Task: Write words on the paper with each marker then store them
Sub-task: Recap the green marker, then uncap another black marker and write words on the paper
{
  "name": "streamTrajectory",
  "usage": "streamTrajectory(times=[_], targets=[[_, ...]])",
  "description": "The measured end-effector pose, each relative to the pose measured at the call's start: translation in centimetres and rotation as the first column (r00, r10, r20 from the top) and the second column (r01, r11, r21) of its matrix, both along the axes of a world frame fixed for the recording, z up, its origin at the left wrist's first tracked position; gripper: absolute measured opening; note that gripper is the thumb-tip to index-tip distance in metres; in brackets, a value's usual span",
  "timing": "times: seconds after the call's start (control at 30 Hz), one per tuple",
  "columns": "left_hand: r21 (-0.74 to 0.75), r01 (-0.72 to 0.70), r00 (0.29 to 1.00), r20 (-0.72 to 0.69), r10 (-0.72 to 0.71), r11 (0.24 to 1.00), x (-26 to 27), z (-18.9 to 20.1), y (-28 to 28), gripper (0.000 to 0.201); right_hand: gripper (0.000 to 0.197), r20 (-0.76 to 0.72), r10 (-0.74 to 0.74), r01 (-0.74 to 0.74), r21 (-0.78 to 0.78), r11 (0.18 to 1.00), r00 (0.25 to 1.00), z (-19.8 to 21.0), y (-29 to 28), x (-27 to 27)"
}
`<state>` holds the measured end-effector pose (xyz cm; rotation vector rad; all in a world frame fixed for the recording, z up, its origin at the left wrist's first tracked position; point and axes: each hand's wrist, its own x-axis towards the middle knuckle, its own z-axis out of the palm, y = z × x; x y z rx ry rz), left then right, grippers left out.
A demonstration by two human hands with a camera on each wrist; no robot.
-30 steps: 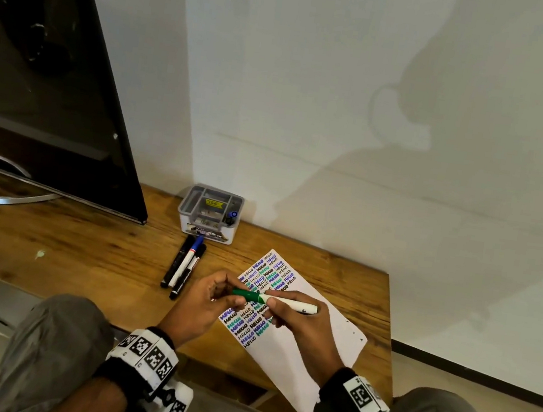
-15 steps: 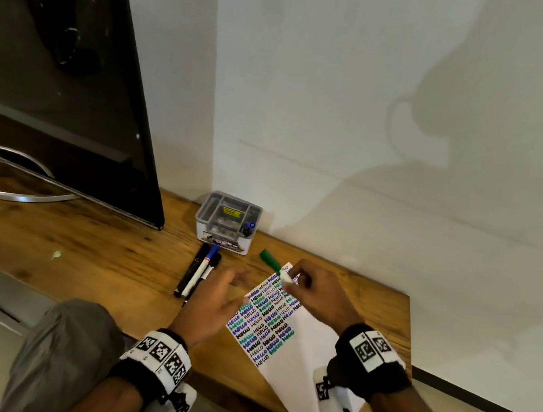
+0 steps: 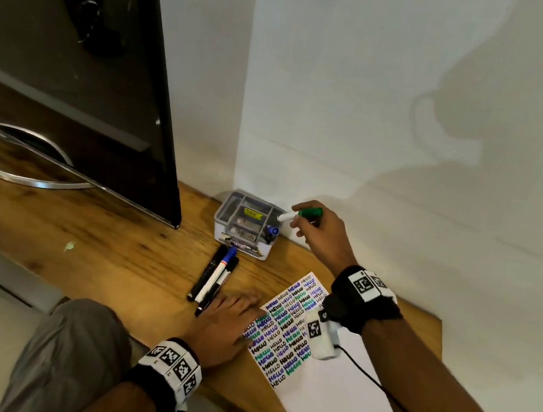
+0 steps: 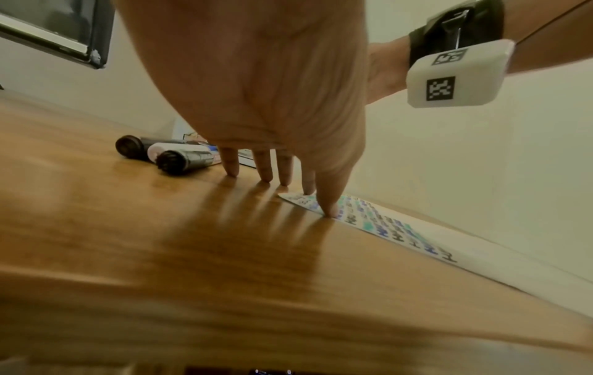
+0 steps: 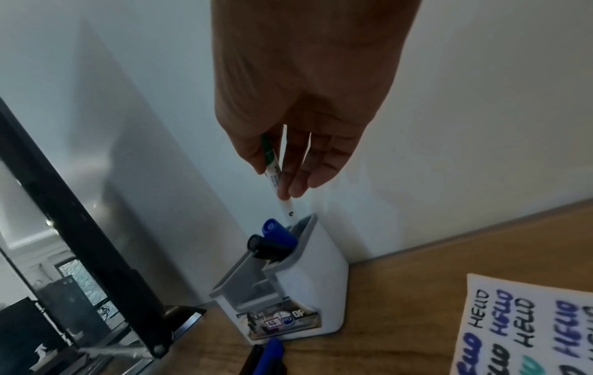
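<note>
My right hand (image 3: pixel 312 226) pinches a green-capped white marker (image 3: pixel 300 213) over the back right corner of the grey-and-white pen holder (image 3: pixel 225 234). In the right wrist view the marker (image 5: pixel 282 192) points tail-down just above the holder's rim (image 5: pixel 308 223), beside a blue marker (image 5: pixel 277 233) and a black marker (image 5: pixel 263 246) standing in it. My left hand (image 3: pixel 227 321) lies flat, fingers straight, its fingertips (image 4: pixel 332 210) pressing the left edge of the paper (image 3: pixel 326 386), which is covered with rows of "HELLO". Three more markers (image 3: pixel 214 277) lie side by side on the desk left of the paper.
A large black monitor (image 3: pixel 73 76) on a curved metal stand (image 3: pixel 25 173) fills the left of the wooden desk (image 3: pixel 87 233). A white wall rises right behind the holder. The desk ends at the right past the paper. My knee (image 3: pixel 71 352) is below the front edge.
My right hand carried the green marker from over the paper up and back to the holder. My left hand let go of the marker and came down flat on the paper's edge.
</note>
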<state>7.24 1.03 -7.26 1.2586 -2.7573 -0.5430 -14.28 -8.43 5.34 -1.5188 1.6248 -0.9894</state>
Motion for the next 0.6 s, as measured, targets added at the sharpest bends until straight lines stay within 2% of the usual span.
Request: streamTrajectory(times=[0.2,0.33,0.5,0.6], targets=[[0.008,-0.002,1.0,-0.023,0.002,1.0,0.2,0.4,-0.1,0.058,0.022,-0.13,0.072,-0.072,0.008,0.997,0.989,-1.9,-2.3,1.3],[-0.019,0.007,0.999,-0.053,-0.008,1.0,0.3,0.1,-0.2,0.058,0.023,-0.186,0.072,-0.069,0.024,0.997,0.98,-1.9,-2.0,1.0],[0.003,-0.027,0.996,-0.081,0.028,1.0,0.4,0.5,-0.4,0.051,0.025,-0.111,-0.031,0.034,0.026,0.999,0.993,-1.8,2.3,-0.6],[-0.097,-0.161,0.987,-0.041,0.158,0.982,0.3,1.6,-0.7,0.039,0.023,-0.105,-0.011,0.021,0.094,0.995,0.994,-3.7,6.9,-1.3]])
